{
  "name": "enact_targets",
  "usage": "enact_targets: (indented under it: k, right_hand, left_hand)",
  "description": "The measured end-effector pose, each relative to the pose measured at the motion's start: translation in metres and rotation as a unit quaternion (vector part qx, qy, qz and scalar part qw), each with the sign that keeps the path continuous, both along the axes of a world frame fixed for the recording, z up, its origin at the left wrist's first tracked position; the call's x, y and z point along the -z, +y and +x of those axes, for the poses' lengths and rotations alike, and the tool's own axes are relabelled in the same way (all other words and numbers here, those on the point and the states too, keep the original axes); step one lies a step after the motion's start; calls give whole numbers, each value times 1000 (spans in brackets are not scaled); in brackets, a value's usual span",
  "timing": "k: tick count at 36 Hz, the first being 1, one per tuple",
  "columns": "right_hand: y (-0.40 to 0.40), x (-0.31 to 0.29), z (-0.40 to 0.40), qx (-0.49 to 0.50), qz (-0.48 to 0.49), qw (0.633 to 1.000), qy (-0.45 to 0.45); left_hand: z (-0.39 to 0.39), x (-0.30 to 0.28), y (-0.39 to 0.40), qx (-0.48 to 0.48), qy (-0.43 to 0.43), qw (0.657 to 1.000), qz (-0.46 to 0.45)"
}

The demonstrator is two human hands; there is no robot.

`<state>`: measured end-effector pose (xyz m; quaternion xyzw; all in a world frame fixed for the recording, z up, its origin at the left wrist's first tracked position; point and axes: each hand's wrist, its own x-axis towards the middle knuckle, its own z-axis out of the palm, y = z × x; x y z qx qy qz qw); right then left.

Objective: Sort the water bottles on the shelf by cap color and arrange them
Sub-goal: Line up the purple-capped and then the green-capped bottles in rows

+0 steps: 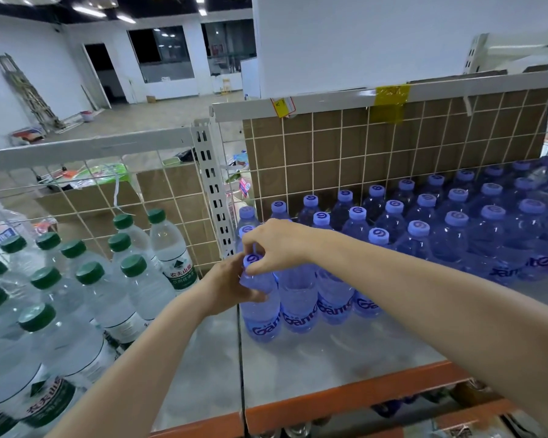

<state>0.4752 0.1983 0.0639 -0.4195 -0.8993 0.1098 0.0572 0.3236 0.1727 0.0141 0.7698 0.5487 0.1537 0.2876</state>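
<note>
I see the grey metal shelf deck with orange front edge point(329, 352) already split by colour, so I judge the sort mostly done. Right bay: the big block of blue-tinted plastic bottles with lilac-blue caps point(456, 229) stands in rows against the wire-grid back panel point(393, 147). Left bay: the cluster of clear plastic bottles with dark green caps point(76, 279), none mixed in with the blue as far as I can tell. What's left looks like squaring up the blue front row. Both hands are on one blue-capped front-corner bottle point(260, 298), at the left end of that row by the bay divider. My left hand point(227, 284) wraps its shoulder; my right hand point(274, 245) pinches at its cap point(252, 260), fingers narrow.
</note>
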Motion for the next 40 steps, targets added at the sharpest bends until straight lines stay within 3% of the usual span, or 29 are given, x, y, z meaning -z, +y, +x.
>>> enact_targets:
  k: [23, 30, 34, 40]
  right_hand:
    - [-11, 14, 5, 51, -12, 996, 66]
    - [-19, 12, 14, 82, 6, 994, 71]
    - [-20, 11, 18, 83, 45, 993, 73]
    - [-24, 8, 18, 67, 76, 987, 121]
  left_hand:
    - [-2, 5, 9, 72, -56, 996, -21]
    - [-7, 8, 4, 37, -17, 999, 5]
    - [-12, 12, 0, -32, -6, 999, 8]
    - [-25, 7, -21, -82, 11, 996, 38]
